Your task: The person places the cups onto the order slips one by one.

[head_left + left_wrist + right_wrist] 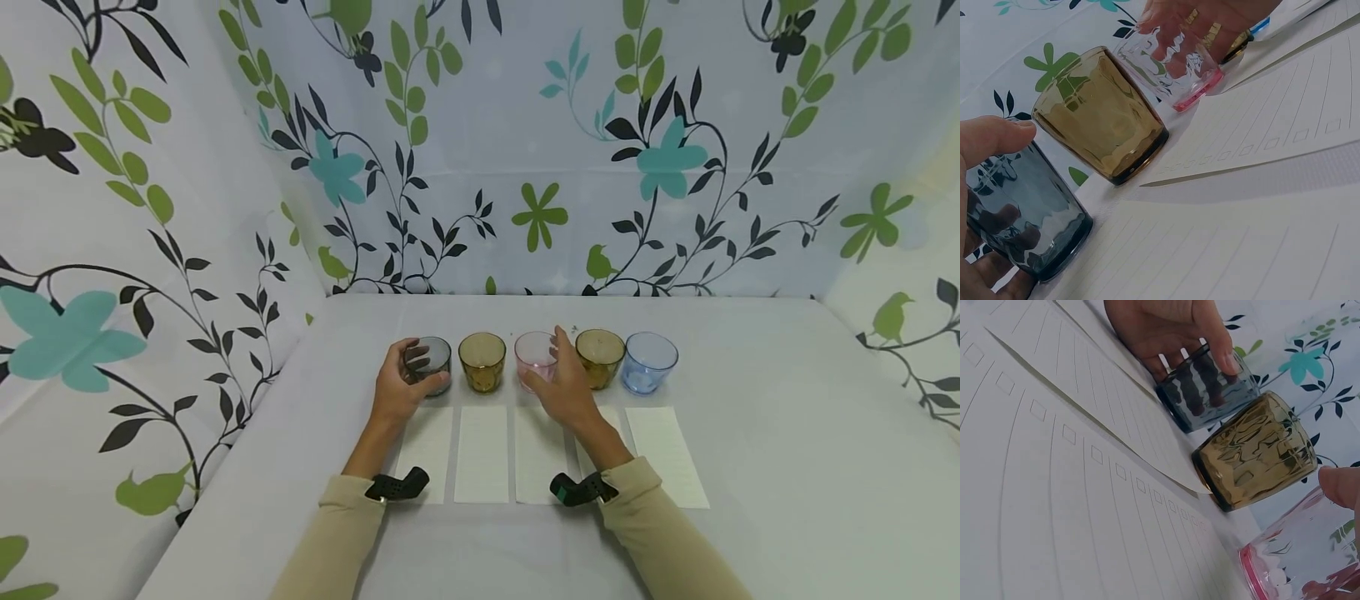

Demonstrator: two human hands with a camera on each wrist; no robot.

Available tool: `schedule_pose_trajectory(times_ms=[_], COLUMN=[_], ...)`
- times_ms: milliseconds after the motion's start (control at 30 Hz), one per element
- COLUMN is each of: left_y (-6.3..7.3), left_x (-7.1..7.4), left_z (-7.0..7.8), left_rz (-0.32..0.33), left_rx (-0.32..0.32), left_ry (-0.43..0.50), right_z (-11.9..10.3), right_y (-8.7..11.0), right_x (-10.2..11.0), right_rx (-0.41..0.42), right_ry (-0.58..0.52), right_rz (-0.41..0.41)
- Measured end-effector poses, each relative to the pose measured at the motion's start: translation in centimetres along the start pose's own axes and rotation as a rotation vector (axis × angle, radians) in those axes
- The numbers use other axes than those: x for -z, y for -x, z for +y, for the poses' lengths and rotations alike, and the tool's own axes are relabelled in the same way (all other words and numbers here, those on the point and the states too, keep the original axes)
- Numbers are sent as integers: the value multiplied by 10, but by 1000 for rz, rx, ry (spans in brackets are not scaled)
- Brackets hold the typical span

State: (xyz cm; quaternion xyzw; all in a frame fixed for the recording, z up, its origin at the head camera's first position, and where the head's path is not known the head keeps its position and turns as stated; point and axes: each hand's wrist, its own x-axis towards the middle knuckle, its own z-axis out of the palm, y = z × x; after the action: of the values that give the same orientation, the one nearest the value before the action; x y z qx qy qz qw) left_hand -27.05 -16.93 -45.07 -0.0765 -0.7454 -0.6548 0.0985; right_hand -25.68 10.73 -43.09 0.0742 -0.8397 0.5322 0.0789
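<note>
My left hand (397, 385) grips a smoky blue-grey glass (1038, 209) at the left end of a row on the table. Its thumb lies near the rim on one side, its fingers round the other. My right hand (566, 387) holds a clear pink glass (534, 354) in the middle of the row, thumb on the near side and fingers along the right. Between the two hands stands an amber glass (482, 364), touched by neither. A second amber glass (600, 360), partly hidden by the right hand, and a light blue glass (649, 364) stand further right. All the glasses are upright.
Several cream paper strips with printed lines (482, 454) lie side by side in front of the glasses; my forearms cover parts of some. A white cloth covers the table (780, 417). Leaf-patterned curtains (465, 167) hang behind and at both sides.
</note>
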Motion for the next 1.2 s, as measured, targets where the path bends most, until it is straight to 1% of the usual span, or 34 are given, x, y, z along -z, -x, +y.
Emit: schedule_pose_trajectory(times_ms=[100, 233, 367, 467, 633, 867, 1033, 1200], left_y=[1, 2, 3, 3, 1, 3, 4, 2], left_x=[0, 0, 1, 1, 2, 4, 4, 3], left_z=[-1, 0, -1, -2, -1, 0, 1, 1], left_rz=[-2, -2, -13, -16, -25, -39, -48, -60], left_rx=[-4, -13, -11, -16, -28, -1, 15, 14], left_ry=[-2, 5, 11, 16, 38, 54, 46, 75], right_z=[3, 5, 5, 1, -9, -18, -22, -27], right_y=[0, -2, -1, -1, -1, 0, -5, -10], right_x=[-1, -1, -2, -1, 3, 8, 12, 14], right_rx=[-3, 29, 37, 44, 92, 152, 175, 213], right_ry=[-20, -55, -73, -78, -102, -99, -83, -100], right_rz=[1, 5, 4, 16, 48, 65, 82, 97])
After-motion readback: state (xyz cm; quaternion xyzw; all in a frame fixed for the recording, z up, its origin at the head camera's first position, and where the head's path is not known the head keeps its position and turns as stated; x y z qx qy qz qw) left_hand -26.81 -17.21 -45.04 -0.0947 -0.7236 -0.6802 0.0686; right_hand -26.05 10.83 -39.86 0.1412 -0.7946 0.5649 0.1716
